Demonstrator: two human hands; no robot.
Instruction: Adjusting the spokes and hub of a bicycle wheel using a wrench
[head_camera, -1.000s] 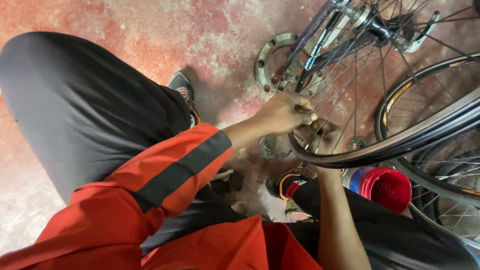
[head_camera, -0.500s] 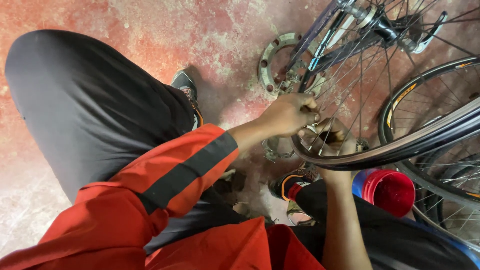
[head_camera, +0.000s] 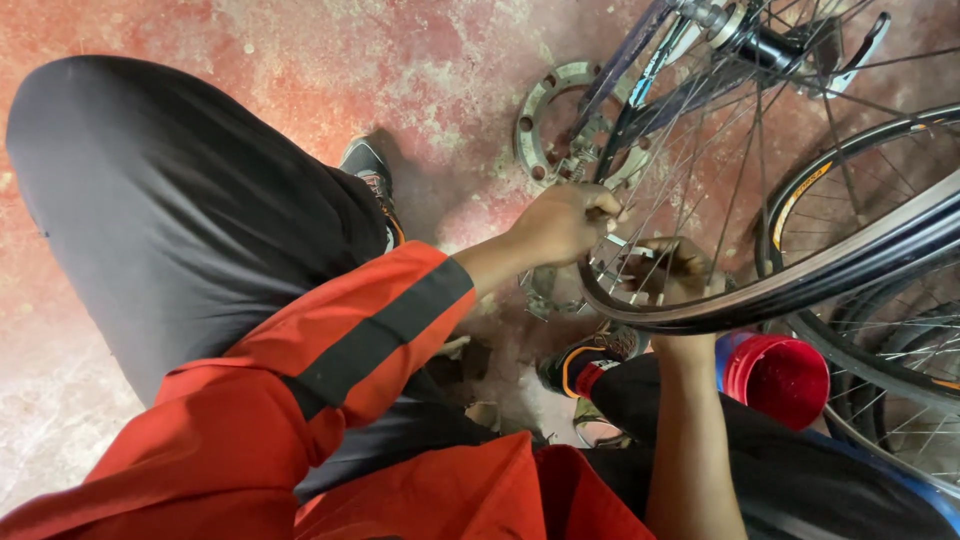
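I crouch over a bicycle wheel (head_camera: 800, 285) with a dark rim and thin metal spokes. My left hand (head_camera: 565, 225) is closed around something small at the spokes near the rim's lower left; the thing itself is hidden by my fingers. My right hand (head_camera: 675, 275) reaches up behind the rim and grips it from the far side, partly hidden by spokes. My left sleeve (head_camera: 330, 350) is orange with a dark band.
A round metal disc with holes (head_camera: 545, 125) lies on the red worn floor (head_camera: 300, 50). A red cup (head_camera: 775, 380) stands below the rim. A bicycle hub and frame (head_camera: 750, 40) sit at top right, more wheels (head_camera: 900, 400) at right. My shoes (head_camera: 365, 165) rest nearby.
The view has shifted slightly, so the wheel and both hands sit a little higher in the picture. My left hand stays at the spokes and my right hand stays on the rim.
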